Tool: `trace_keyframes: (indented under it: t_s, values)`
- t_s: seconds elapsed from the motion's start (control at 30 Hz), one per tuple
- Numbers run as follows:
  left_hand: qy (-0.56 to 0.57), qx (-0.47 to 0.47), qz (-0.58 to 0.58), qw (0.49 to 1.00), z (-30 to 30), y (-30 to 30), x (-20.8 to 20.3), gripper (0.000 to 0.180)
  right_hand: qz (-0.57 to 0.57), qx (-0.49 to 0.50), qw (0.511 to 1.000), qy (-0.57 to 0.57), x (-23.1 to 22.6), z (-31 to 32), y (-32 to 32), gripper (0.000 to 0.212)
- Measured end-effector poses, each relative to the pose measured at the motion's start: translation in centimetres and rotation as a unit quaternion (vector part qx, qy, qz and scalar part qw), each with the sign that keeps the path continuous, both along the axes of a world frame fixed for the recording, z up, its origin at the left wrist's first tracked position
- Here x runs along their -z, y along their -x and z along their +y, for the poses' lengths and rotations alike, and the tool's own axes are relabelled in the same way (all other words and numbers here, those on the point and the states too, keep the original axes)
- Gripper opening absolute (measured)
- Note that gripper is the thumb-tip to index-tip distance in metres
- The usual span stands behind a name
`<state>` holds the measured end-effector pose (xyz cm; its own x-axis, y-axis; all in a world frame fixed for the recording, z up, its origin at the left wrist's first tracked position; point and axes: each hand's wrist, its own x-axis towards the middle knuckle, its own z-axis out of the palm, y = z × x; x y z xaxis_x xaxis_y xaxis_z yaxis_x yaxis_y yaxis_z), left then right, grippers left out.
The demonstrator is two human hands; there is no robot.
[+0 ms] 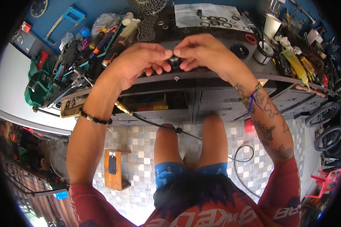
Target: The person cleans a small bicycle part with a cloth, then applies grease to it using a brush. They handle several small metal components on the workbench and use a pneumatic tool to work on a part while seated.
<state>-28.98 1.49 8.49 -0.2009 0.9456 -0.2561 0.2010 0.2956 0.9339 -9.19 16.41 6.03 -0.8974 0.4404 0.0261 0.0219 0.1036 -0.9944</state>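
Note:
Both my hands meet at the front edge of the dark workbench (166,38). Between them is a small dark cylindrical metal part (174,61), possibly a bicycle hub piece, with a lighter ring at its top. My left hand (149,58) pinches it from the left, thumb at the top and fingers curled below. From the right, my right hand (195,53) closes on the same part with thumb and fingertips. The fingers hide much of it. Behind my hands, a bicycle chain (147,28) lies beside a large sprocket cassette (148,5).
A white sheet (185,15) carries several black rings. To the right stand a grease tub (263,52), a white cup (272,25), a red ring (250,38) and a yellow bottle (294,66). Tools (102,45) crowd the left. A black hose (155,123) hangs before the drawers.

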Motion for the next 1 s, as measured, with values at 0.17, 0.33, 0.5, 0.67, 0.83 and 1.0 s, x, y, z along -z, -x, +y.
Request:
trace_keyframes:
  t_s: [0.17,0.33,0.5,0.67,0.83,1.0]
  values:
    - [-0.028,-0.007,0.029,0.999,-0.7,-0.4,0.4,0.031,0.010,0.003,1.000,-0.009,0.6,-0.1,-0.2,0.028]
    - [-0.094,-0.055,-0.001,0.994,-1.9,-0.3,1.5,0.035,0.053,0.032,0.997,-0.045,1.4,-0.2,0.1,0.037]
    - [-0.417,-0.243,0.155,0.862,-3.5,-3.9,5.1,0.021,0.035,0.100,0.960,-0.260,1.6,-1.6,-0.4,0.060]
    - [-0.424,-0.280,0.144,0.849,-9.3,-14.5,16.6,0.016,0.002,0.144,0.939,-0.311,1.6,-1.8,-0.5,0.062]
    - [-0.125,-0.267,-0.165,0.941,-15.5,-24.4,33.5,0.023,0.007,0.111,0.940,-0.322,1.6,-2.2,0.5,0.052]
    - [-0.091,-0.239,-0.221,0.941,-17.7,-25.7,36.2,0.017,0.020,0.079,0.945,-0.317,2.1,-1.0,-0.4,0.054]
